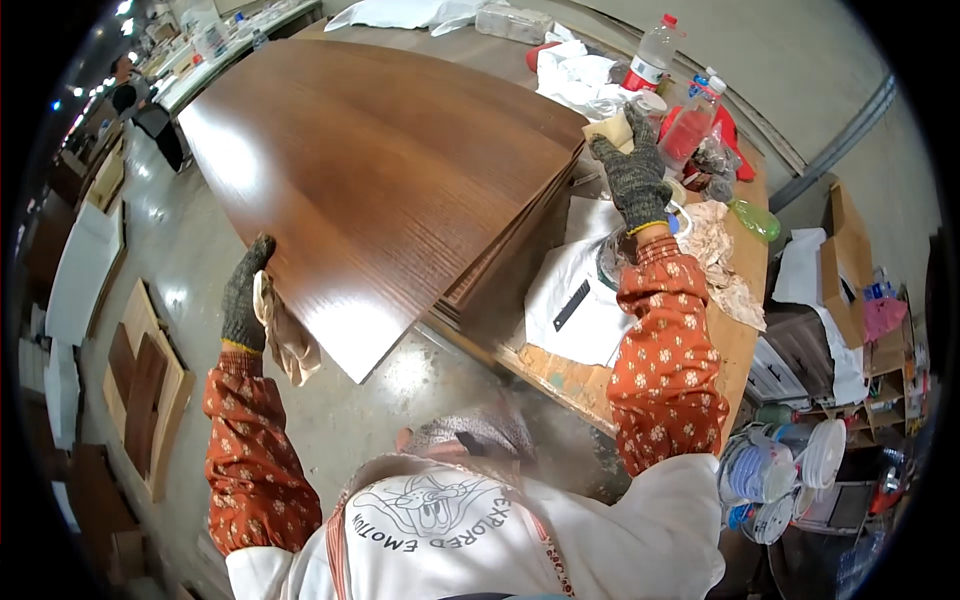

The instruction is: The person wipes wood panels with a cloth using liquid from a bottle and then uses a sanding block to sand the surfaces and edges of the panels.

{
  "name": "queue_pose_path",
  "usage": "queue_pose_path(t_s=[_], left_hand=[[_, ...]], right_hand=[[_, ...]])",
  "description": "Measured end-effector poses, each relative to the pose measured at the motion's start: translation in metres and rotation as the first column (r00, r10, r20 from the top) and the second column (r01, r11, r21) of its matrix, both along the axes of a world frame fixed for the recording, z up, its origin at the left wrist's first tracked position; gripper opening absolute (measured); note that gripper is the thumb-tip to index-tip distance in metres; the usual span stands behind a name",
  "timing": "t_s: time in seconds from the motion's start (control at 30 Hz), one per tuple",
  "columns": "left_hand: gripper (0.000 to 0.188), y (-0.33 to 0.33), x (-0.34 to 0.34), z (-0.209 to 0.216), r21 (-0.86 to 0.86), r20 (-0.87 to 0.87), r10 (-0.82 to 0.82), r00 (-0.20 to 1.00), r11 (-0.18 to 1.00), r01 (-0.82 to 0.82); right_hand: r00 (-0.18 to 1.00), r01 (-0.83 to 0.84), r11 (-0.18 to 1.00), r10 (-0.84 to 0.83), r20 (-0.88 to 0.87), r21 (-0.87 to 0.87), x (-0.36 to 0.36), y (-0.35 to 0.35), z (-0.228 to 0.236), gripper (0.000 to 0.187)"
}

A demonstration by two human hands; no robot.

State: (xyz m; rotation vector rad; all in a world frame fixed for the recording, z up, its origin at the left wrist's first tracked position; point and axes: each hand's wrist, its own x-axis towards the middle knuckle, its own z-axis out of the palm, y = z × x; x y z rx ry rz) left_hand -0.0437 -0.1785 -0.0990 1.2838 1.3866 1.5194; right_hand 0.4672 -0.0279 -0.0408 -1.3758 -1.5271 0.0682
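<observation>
While resting the dark-grey-gloved left hand point(243, 300) against the left edge of a broad, glossy brown wood-grain panel point(390, 180), holding a small, pale-yellow, sponge-like block point(610, 131) in the dark-grey-gloved right hand point(637, 180), close by the panel's far right corner. Probably busy finishing the surface, by rubbing down or wiping the face or edges. Next, likely calling for a steady left hand and a light, even stroke of the block, with care at the sharp corner.

As for the panel, lying atop a stack of similar brown boards point(482, 272), between both hands and jutting past the near side of the wooden worktable point(585, 390). Closed snugly round the block on the right; impossible to tell whether touching the corner with it or just beside. Curled round a limp beige cloth point(288, 338) on the left, apparently, with loose folds hanging down; unclear whether also pinching the panel's edge.
</observation>
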Motion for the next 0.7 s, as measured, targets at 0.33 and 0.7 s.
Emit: queue_pose_path(t_s=[0.33, 0.7], left_hand=[[0.034, 0.002, 0.062, 0.059, -0.025, -0.598, -0.032, 0.801, 0.999, 0.021], [0.04, 0.007, 0.031, 0.011, 0.016, -0.228, -0.244, 0.943, 0.967, 0.255]], right_hand=[[0.965, -0.221, 0.975, 0.217, 0.145, 0.008, -0.065, -0.071, 0.026, 0.065], [0.676, -0.685, 0.728, 0.643, 0.36, -0.016, -0.137, -0.212, 0.039, 0.051]])
